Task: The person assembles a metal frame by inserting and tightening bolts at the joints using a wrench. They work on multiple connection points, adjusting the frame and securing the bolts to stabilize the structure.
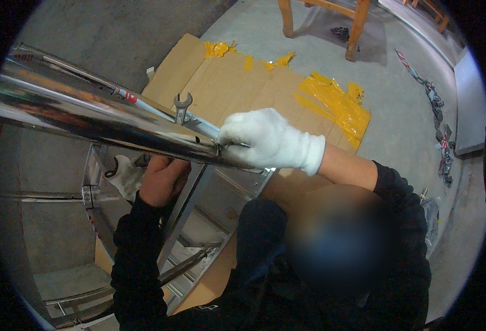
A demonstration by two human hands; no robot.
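- Our own hands do not show in the head view, so we cannot tell their grip; both hands at work belong to a co-worker in black sleeves below us.
- The co-worker's gloved hand (270, 144), in a white knit glove, is curled nearly shut, its fingers pinched on a thin metal piece (237, 145) pressed against the polished steel tube (88, 118). We cannot tell what kind of piece it is.
- That arm reaches in from the right, forearm bare between glove cuff and sleeve, wrist about level with the tube.
- The co-worker's bare hand (163, 179) sits just under the tube to the left, fingers folded up and closed; the tube hides what they grip.
- A loose white glove (124, 176) hangs just left of the bare hand.
- The tube runs from the far left down to the gloved hand, at the middle of the scene.
- An open-end wrench (182, 105) stands upright just beyond the tube, open end up.
- Under the tube lies a steel frame with rungs (199, 220).
- A cardboard sheet (243, 83) with yellow tape (336, 102) covers the concrete floor (397, 83) beyond; wooden legs (358, 27) stand farther off.
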